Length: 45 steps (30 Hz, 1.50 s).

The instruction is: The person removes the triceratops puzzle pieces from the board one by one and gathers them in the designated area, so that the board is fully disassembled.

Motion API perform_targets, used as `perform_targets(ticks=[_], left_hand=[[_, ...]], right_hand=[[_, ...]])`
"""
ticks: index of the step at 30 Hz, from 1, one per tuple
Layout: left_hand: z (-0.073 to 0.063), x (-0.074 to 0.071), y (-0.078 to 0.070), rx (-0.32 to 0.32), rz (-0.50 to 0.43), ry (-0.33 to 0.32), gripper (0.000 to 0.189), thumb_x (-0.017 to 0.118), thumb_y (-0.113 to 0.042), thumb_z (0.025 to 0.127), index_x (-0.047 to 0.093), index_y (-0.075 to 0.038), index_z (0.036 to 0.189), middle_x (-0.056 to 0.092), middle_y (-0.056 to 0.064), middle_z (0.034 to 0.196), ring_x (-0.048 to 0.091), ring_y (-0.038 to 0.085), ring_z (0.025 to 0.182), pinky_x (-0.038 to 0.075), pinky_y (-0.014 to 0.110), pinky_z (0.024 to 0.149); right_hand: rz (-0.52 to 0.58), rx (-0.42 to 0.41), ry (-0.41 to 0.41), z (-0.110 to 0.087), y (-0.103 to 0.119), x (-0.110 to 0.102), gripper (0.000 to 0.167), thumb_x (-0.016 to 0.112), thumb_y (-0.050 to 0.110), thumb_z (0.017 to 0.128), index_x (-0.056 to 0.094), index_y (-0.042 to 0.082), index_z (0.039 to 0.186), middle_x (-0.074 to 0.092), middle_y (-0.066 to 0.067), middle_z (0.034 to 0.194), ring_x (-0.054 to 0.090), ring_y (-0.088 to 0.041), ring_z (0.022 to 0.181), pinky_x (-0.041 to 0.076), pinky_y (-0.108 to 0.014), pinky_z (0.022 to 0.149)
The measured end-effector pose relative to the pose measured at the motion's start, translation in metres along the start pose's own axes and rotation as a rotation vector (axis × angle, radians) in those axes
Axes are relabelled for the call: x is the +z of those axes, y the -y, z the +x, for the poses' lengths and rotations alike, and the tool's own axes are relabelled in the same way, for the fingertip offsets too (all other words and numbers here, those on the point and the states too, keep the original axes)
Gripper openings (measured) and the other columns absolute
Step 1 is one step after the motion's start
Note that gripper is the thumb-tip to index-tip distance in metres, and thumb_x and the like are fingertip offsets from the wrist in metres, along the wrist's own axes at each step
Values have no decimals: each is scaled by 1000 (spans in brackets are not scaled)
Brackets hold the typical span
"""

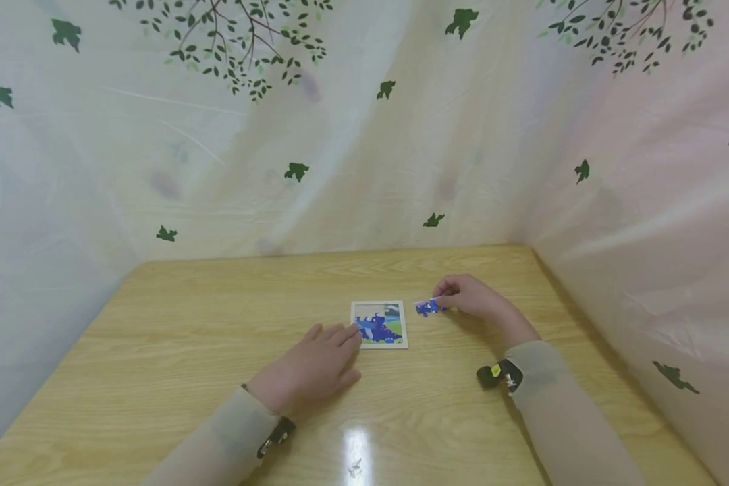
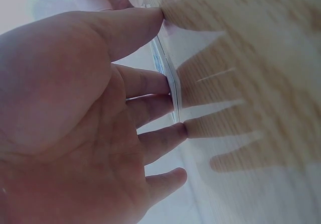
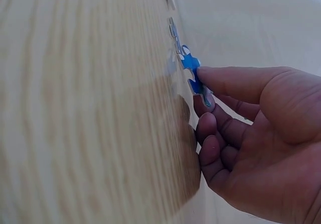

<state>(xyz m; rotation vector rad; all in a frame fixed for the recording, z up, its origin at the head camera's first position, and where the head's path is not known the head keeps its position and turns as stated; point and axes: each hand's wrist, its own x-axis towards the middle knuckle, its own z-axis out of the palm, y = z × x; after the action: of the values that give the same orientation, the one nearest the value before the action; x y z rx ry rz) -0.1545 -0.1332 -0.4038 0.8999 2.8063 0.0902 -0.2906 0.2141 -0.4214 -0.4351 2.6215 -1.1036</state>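
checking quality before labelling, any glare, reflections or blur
Head view: bright glare on the table, low in frame, clear of the puzzle tray; left wrist view: washed-out light at upper left, blurred wood grain, the left hand mirrored in the table; right wrist view: dark shapes beside the right hand, shadow or reflection, hard to tell.

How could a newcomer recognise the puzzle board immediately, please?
On the wooden table, find the left hand; it touches the puzzle board. A pale, squarish frame sets this board apart from the loose blue pieces at the right hand.
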Motion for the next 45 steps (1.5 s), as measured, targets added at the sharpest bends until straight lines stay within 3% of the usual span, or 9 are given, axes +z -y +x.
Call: perform_targets(ticks=[31,40,45], left_hand=[[3,0,2,8,-6,0,69,55,-46,116,41,-5,169,34,14,178,32,39,163,20,64,134],[3,1,3,14,-7,-4,69,55,-46,115,42,-4,169,35,14,178,33,40,163,21,65,133],[3,0,2,11,-6,-2,69,56,-46,115,42,-4,169,34,14,178,33,40,163,21,64,134]], right_hand=[[-55,21,-24,4,1,5,11,71,16,109,74,6,113,70,-8,107,58,-23,93,51,-34,78],[-84,15,-35,1,-1,0,12,70,14,109,74,5,115,71,-10,113,61,-28,108,52,-46,99],[-95,32,-43,0,-1,-2,12,70,13,109,73,3,116,70,-11,113,61,-29,107,52,-47,99]])
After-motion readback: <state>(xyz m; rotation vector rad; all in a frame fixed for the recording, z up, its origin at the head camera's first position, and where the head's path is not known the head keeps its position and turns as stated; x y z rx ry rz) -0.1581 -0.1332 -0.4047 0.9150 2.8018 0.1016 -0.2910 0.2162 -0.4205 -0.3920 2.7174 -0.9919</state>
